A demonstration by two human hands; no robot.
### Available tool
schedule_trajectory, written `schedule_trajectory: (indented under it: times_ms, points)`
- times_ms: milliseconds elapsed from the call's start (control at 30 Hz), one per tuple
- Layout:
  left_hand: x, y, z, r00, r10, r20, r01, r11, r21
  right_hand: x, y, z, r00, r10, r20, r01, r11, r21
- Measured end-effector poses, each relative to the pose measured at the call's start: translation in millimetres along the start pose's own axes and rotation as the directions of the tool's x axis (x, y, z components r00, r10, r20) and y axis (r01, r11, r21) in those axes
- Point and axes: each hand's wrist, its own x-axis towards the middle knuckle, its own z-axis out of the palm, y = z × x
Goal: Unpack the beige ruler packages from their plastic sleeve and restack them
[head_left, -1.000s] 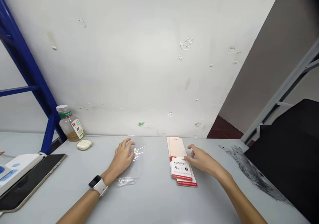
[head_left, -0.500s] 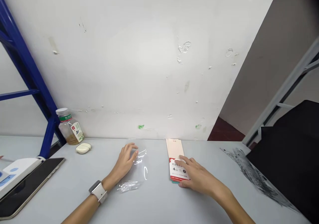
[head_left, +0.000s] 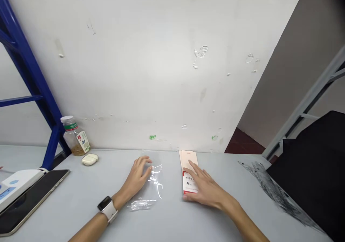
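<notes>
My left hand (head_left: pixel 137 177) rests on a clear plastic bag (head_left: pixel 149 186) lying flat on the grey table (head_left: pixel 81 208), with its fingers curled and pinching the film. A white-strapped smartwatch (head_left: pixel 107 209) circles my left wrist. My right hand (head_left: pixel 205 188) lies with spread fingers over a stack of cream-and-red packaged ruler sets (head_left: pixel 188 160), hiding most of the front label. The stack lies flat, with its far end near the wall. The hands stand apart, with the plastic bag between them and the stack.
A bottle of amber liquid (head_left: pixel 76 139) and a white earbud case (head_left: pixel 90 159) stand at the back left. A black tablet (head_left: pixel 39 199) and a white device (head_left: pixel 18 186) lie at the left. A blue metal frame (head_left: pixel 35 91) rises there; black material (head_left: pixel 304 170) lies right.
My right hand has moved over the packets, and the fanned stack is now squared up beneath it. The plastic bag has shifted right with my left hand.
</notes>
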Motion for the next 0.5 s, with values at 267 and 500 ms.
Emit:
schedule_trajectory:
  times_ms: [267,500]
  points:
    - [3,0,-6.5,0.998,-0.058,-0.035,0.062,0.988,0.138,12,-21,14,0.992,-0.058,-0.116,0.055,0.998,-0.028]
    - [11,-21,-47.3,0.966,-0.022,0.256,-0.024,0.985,0.172,12,-9,13,0.984,-0.055,-0.167,0.059,0.998,0.019]
